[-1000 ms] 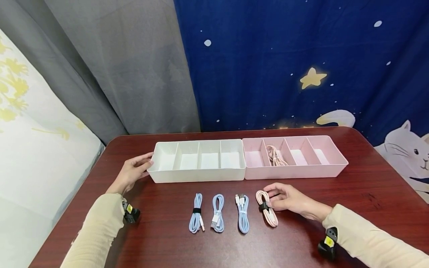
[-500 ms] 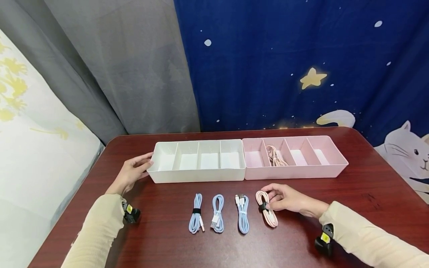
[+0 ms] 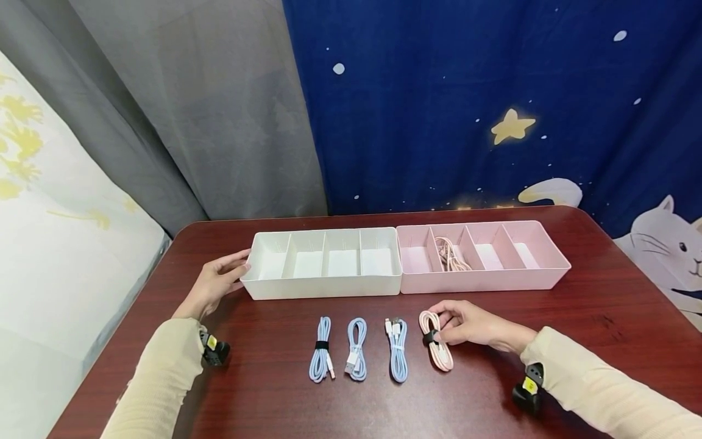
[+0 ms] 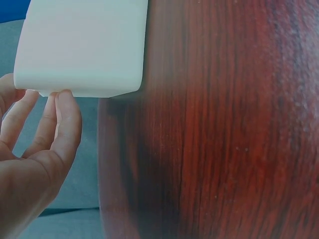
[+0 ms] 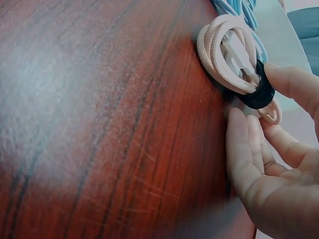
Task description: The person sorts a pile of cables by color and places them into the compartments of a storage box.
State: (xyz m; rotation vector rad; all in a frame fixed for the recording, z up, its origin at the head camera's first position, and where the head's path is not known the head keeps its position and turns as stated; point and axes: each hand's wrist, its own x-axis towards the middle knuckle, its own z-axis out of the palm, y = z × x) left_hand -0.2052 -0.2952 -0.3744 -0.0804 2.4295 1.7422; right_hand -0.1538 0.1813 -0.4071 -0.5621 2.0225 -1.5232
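My right hand [image 3: 477,323] pinches a coiled pink charging cable [image 3: 426,320] at its black strap [image 5: 263,88]. In the right wrist view, the thumb touches the strap and the other fingers are at the coil's lower end. My left hand [image 3: 214,285] rests its fingertips against the left end of a white divided organizer box [image 3: 323,289]. The left wrist view shows those fingers [image 4: 68,119] fairly straight against the box end. To the left of the pink cable lie three coiled blue cables: one with a black strap [image 3: 320,366], a middle one [image 3: 356,366] and one with a white tie [image 3: 398,364].
A pink divided box [image 3: 482,281] adjoins the white box's right end. Its second compartment from the left holds a loosely coiled pink cable [image 3: 451,256]. The dark red wooden table [image 3: 263,390] ends at the curtains [image 3: 252,152] behind.
My right hand has shifted slightly left on the pink cable, and the coil has moved very slightly. My left hand and the blue cables have stayed put.
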